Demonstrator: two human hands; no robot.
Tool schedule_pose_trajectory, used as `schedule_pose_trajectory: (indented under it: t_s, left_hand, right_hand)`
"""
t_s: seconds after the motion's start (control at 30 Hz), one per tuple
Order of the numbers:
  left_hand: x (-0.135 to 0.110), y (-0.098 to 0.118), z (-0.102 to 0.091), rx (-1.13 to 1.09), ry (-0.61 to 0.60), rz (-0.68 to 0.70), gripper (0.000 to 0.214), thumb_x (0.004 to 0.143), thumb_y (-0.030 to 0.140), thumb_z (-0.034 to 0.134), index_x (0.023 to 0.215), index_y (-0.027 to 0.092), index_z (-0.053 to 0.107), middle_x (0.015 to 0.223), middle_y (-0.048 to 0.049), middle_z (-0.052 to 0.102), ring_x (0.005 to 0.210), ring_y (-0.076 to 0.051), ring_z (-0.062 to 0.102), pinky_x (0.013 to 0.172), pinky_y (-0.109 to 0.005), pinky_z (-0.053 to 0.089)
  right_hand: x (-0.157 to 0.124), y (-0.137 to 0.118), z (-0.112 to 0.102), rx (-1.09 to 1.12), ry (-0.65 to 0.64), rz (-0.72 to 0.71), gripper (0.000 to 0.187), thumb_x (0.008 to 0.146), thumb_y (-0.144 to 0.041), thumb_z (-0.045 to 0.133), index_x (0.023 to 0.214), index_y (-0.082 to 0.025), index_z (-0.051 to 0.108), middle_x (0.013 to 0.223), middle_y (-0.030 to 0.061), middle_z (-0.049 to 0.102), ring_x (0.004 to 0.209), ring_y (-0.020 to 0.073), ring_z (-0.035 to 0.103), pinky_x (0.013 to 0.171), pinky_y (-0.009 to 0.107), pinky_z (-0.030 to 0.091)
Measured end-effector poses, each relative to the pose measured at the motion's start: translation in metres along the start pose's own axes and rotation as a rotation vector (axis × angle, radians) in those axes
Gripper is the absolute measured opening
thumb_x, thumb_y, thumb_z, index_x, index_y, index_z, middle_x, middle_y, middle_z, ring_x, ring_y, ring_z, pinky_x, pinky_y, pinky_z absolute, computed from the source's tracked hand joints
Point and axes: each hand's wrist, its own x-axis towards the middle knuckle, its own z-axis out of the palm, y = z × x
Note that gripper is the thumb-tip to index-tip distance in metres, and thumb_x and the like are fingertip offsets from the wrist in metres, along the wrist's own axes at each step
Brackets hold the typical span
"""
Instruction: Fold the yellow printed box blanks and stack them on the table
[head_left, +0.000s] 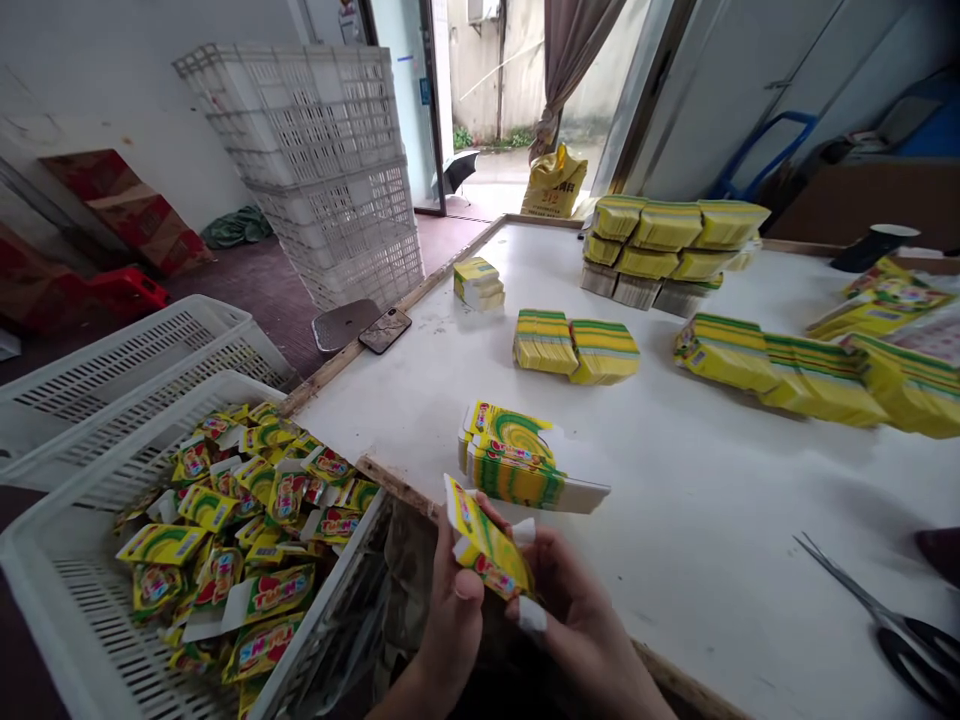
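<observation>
A small yellow and green printed carton (489,548) is held between both hands above the near edge of the table. My left hand (454,610) grips its left side, with the thumb on the front face. My right hand (566,600) has its fingers closed on the carton's right end; white wrapping covers two fingertips. Just beyond lies a stack of flat, unfolded cartons (517,455) in the same print. To the left, a white plastic crate (82,600) holds many folded cartons (274,590) lying loosely in a heap.
Bundles of flat cartons (577,345) lie on the white table (675,520), with a taller pile (660,240) behind and a row (817,375) at right. Scissors (877,610) rest near the right edge. A phone (385,330) sits at the left edge. Stacked white crates (322,170) stand behind.
</observation>
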Motion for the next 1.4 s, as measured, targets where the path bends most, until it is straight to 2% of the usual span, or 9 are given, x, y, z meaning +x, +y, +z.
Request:
schedule_pose_trajectory:
  t_s: [0.1, 0.23, 0.37, 0.57, 0.67, 0.77, 0.97, 1.3, 1.4]
  left_hand:
    - [0.002, -0.003, -0.01, -0.078, 0.024, 0.05, 0.058, 0.062, 0.059, 0.081, 0.103, 0.021, 0.067, 0.089, -0.0036, 0.07, 0.078, -0.02, 0.065, 0.074, -0.03, 0.054]
    - [0.007, 0.006, -0.011, -0.024, 0.041, 0.049, 0.028, 0.074, 0.04, 0.08, 0.091, 0.019, 0.073, 0.081, -0.0029, 0.075, 0.072, -0.017, 0.066, 0.07, -0.025, 0.053]
    - [0.004, 0.008, -0.006, -0.036, 0.013, 0.062, 0.03, 0.074, 0.042, 0.079, 0.091, 0.018, 0.075, 0.079, -0.0048, 0.076, 0.073, -0.02, 0.069, 0.07, -0.028, 0.055]
    - [-0.003, -0.009, -0.014, -0.112, -0.165, -0.027, 0.039, 0.076, 0.05, 0.075, 0.097, 0.017, 0.077, 0.085, -0.0078, 0.076, 0.081, -0.023, 0.069, 0.076, -0.03, 0.053]
    - [-0.004, -0.009, -0.018, -0.09, -0.228, -0.036, 0.04, 0.08, 0.048, 0.073, 0.104, 0.016, 0.076, 0.09, -0.0085, 0.076, 0.084, -0.023, 0.068, 0.08, -0.03, 0.052]
    - [-0.004, -0.002, -0.016, 0.024, -0.187, -0.006, 0.033, 0.086, 0.042, 0.068, 0.104, 0.016, 0.076, 0.088, -0.0072, 0.075, 0.082, -0.02, 0.066, 0.076, -0.026, 0.05]
    - [-0.007, 0.011, -0.007, 0.248, -0.112, 0.06, 0.034, 0.09, 0.044, 0.06, 0.098, 0.015, 0.076, 0.083, -0.0051, 0.074, 0.074, -0.017, 0.061, 0.072, -0.022, 0.048]
    - [-0.005, 0.007, -0.01, 0.171, -0.136, 0.001, 0.03, 0.09, 0.04, 0.062, 0.102, 0.016, 0.075, 0.084, -0.0038, 0.074, 0.078, -0.017, 0.063, 0.073, -0.021, 0.048]
    - [-0.001, 0.006, -0.009, 0.155, -0.171, -0.024, 0.031, 0.088, 0.041, 0.064, 0.101, 0.016, 0.076, 0.084, -0.0043, 0.074, 0.079, -0.017, 0.063, 0.073, -0.022, 0.048]
  right_hand:
    - [-0.004, -0.007, -0.012, 0.024, -0.066, 0.013, 0.035, 0.091, -0.044, 0.059, 0.122, -0.027, 0.053, 0.101, 0.0054, 0.064, 0.094, 0.023, 0.062, 0.08, 0.032, 0.051]
    - [-0.007, -0.01, -0.015, -0.099, 0.003, -0.03, 0.021, 0.096, -0.039, 0.053, 0.111, -0.026, 0.06, 0.094, 0.0037, 0.067, 0.082, 0.0194, 0.061, 0.073, 0.027, 0.051]
    - [-0.005, -0.008, -0.015, -0.166, 0.124, -0.059, 0.017, 0.095, -0.037, 0.056, 0.102, -0.024, 0.065, 0.087, 0.0027, 0.068, 0.077, 0.018, 0.061, 0.068, 0.024, 0.049]
    - [-0.001, -0.007, -0.015, 0.102, 0.14, 0.006, 0.017, 0.091, -0.038, 0.063, 0.096, -0.023, 0.066, 0.087, 0.0034, 0.069, 0.08, 0.0186, 0.062, 0.071, 0.025, 0.05]
    - [-0.001, -0.005, -0.013, 0.204, 0.163, 0.016, 0.016, 0.09, -0.038, 0.065, 0.094, -0.023, 0.066, 0.086, 0.0028, 0.069, 0.08, 0.0176, 0.063, 0.071, 0.025, 0.049]
    - [-0.002, -0.003, -0.009, 0.236, 0.19, -0.004, 0.014, 0.089, -0.037, 0.066, 0.092, -0.023, 0.067, 0.084, 0.0018, 0.069, 0.078, 0.0161, 0.062, 0.07, 0.023, 0.048]
    - [-0.005, -0.008, -0.003, 0.205, 0.256, -0.054, 0.011, 0.087, -0.035, 0.069, 0.088, -0.024, 0.067, 0.078, -0.0006, 0.067, 0.074, 0.0142, 0.06, 0.069, 0.021, 0.047]
    - [-0.006, -0.004, -0.004, 0.186, 0.262, -0.034, 0.016, 0.088, -0.038, 0.069, 0.084, -0.022, 0.066, 0.078, -0.0003, 0.066, 0.074, 0.014, 0.058, 0.068, 0.02, 0.046]
    - [-0.006, -0.007, -0.003, 0.262, 0.202, 0.006, 0.019, 0.087, -0.042, 0.069, 0.095, -0.025, 0.066, 0.088, 0.001, 0.069, 0.08, 0.0156, 0.061, 0.071, 0.022, 0.047]
